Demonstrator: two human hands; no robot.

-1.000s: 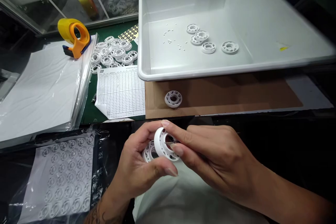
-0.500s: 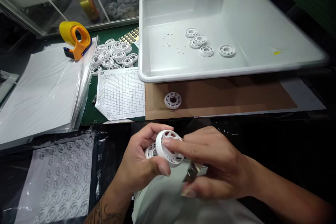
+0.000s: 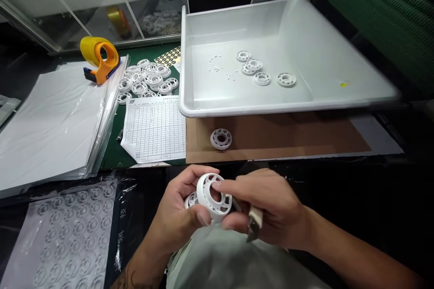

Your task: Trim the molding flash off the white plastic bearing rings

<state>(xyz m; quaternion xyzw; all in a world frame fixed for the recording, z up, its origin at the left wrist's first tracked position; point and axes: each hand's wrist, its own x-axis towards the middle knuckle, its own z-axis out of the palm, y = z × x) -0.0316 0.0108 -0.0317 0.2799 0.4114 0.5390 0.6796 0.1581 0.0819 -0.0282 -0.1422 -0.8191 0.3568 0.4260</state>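
My left hand [image 3: 179, 207] is closed around two white plastic rings with spoked openings. The front ring [image 3: 214, 195] is tilted with its open face toward my right hand. Behind it, a second ring [image 3: 191, 199] shows only partly between my fingers. My right hand [image 3: 271, 203] has its index fingertip on the front ring's inner edge and its thumb near the lower rim. Tucked in that hand is a small tool with a pale handle and a dark metal end [image 3: 253, 225]; its exact kind is unclear. A single white ring [image 3: 221, 139] lies on the brown board.
Across the board stands a large white tray [image 3: 237, 110] with several rings and small white scraps inside. To its left are a heap of rings [image 3: 147, 76], a printed form [image 3: 154, 131] and an orange tape dispenser [image 3: 101, 61] on plastic-wrapped sheets. Bagged rings [image 3: 74, 230] lie lower left.
The front ring has turned to show more of its open face. My right thumb has moved up toward its rim, and the tool has shifted in my hand. The view has tilted slightly.
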